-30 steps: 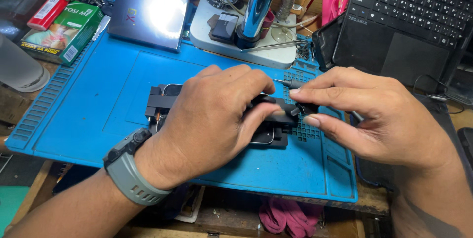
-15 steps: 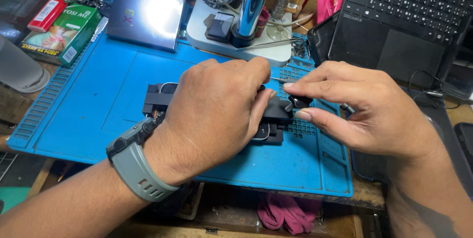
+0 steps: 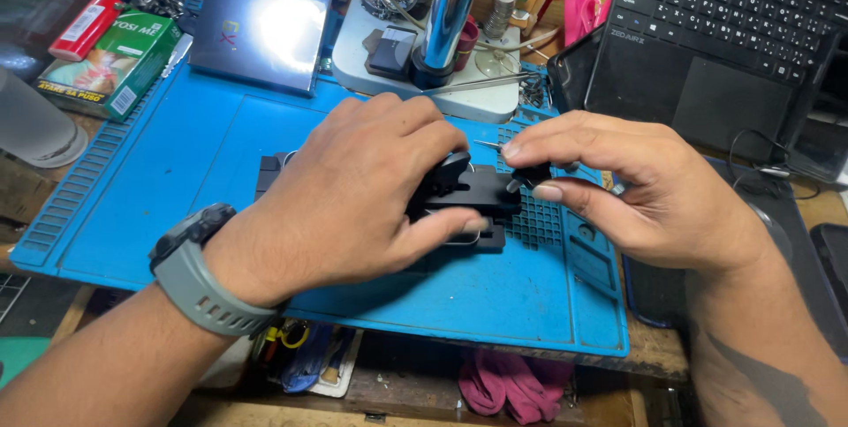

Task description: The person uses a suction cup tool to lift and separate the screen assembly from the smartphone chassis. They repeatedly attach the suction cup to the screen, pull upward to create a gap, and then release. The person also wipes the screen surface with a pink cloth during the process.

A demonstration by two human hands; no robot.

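Left hand point(image 3: 353, 193): laid over black clamp fixture point(image 3: 464, 197), fingers curled gripping it;
Right hand point(image 3: 645, 188): fingertips pinching fixture's small black knob point(image 3: 530, 175);
Base: blue work mat point(image 3: 132, 206)

- Worn wooden workbench point(image 3: 654, 358): bearing surface; bare wood shows along its near edge.
- Blue silicone work mat point(image 3: 132, 206) with ridged border: lies flat on the bench, covering its centre.
- Black clamp fixture point(image 3: 468, 193): rests on the mat's middle.
- White microscope base point(image 3: 353, 56): stands at the mat's far edge.
- Glossy dark rectangular slab point(image 3: 265, 16): lies beside that base.
- Green carton point(image 3: 119, 65) and red lighter point(image 3: 84, 25): far left.
- Black laptop point(image 3: 724, 47): far right.
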